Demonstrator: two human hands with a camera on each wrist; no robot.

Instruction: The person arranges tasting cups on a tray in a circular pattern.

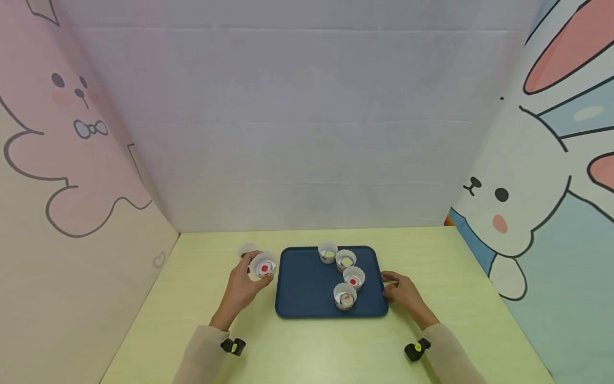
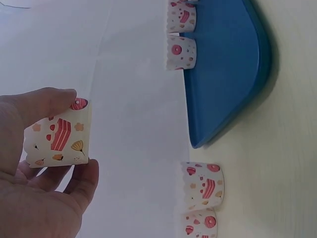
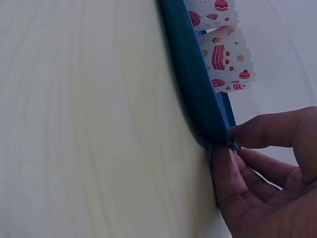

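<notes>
My left hand (image 1: 243,289) grips a white paper baking cup (image 2: 60,136) printed with cakes and sweets, raised left of the blue tray (image 1: 307,288). A white piece with a red centre (image 1: 264,269) lies inside that cup. At the tray's right edge, my right hand (image 1: 405,294) pinches the rim between thumb and fingers, as the right wrist view shows. Several similar cups stand on the tray's right half. Two hold pieces with yellow centres, one a piece with a red centre (image 1: 353,281); the contents of the nearest cup (image 1: 345,296) are unclear.
Two more printed cups, a nearer one (image 2: 204,186) and another beside it (image 2: 200,224), stand on the table left of the tray. In the head view they are partly hidden behind my left hand. A pale wall (image 1: 307,133) closes off the table's back.
</notes>
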